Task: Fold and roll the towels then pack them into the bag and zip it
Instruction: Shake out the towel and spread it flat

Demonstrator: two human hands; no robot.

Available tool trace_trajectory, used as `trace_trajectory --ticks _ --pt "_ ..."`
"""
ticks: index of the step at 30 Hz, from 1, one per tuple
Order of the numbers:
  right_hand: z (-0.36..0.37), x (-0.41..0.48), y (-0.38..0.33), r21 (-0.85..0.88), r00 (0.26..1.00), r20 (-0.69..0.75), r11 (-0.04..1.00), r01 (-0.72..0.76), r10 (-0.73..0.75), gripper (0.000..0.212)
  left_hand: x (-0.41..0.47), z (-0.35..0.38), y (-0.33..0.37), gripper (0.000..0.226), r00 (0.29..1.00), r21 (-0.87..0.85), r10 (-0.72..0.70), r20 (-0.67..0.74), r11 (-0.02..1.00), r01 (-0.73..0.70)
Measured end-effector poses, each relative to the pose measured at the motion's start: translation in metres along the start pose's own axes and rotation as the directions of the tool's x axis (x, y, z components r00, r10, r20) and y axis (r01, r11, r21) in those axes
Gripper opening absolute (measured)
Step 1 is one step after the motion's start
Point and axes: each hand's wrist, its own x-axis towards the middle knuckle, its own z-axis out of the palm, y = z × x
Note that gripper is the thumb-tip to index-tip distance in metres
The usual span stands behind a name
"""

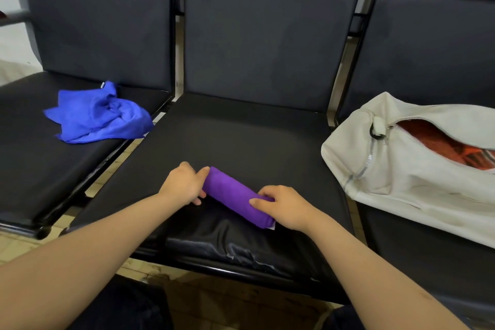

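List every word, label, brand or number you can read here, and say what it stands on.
No text can be read in this view.
On the blue towel, a small white tag: too small to read.
On the purple rolled towel, a white corner tag: mostly hidden, unreadable.
On the white bag: no print shows.

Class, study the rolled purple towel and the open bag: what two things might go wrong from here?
The rolled purple towel is held only at its ends by the left hand and right hand; it may unroll when lifted. The bag already holds orange cloth at its opening, so the roll might jam.
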Motion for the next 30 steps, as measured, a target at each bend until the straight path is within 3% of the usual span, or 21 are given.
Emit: trace_trajectory --ticks 3,6,10,13,16,19,25,30 --pt "0.008 0.000 -0.009 0.099 0.999 0.040 0.995 0.027 -0.031 0.039 -0.006 0.003 0.011 0.065 0.992 -0.290 -0.093 0.090 0.950 0.116" --pt "0.017 -0.001 -0.018 0.139 0.996 0.053 0.988 0.062 -0.070 0.036 -0.014 0.010 0.021 0.085 0.964 -0.572 -0.133 0.231 0.783 0.245" --pt "0.019 0.000 -0.020 0.164 0.999 0.003 0.986 0.032 -0.033 0.035 -0.015 0.019 0.032 0.085 0.961 -0.670 -0.106 0.256 0.697 0.256" --pt "0.011 -0.003 -0.023 0.326 0.993 -0.102 0.945 -0.028 0.064 0.056 -0.018 0.019 0.048 0.080 0.960 -0.757 -0.013 0.278 0.612 0.228" --pt "-0.004 -0.009 -0.030 0.590 0.991 -0.108 0.807 -0.002 0.082 0.051 -0.030 0.021 0.069 0.074 0.934 -0.788 0.119 0.337 0.579 0.210" --pt "-0.021 -0.018 -0.034 0.584 0.973 -0.225 0.806 0.097 0.046 0.031 -0.044 0.024 0.088 0.073 0.930 -0.805 0.202 0.307 0.576 0.141" --pt "-0.069 -0.047 -0.034 0.522 0.867 -0.487 0.831 0.193 0.104 0.028 -0.064 0.019 0.158 0.081 0.915 -0.672 0.373 0.153 0.719 -0.180" --pt "-0.140 -0.091 -0.014 0.574 0.817 -0.548 0.792 0.209 0.181 0.023 -0.087 0.036 0.240 0.057 0.858 -0.566 0.510 0.057 0.725 -0.393"
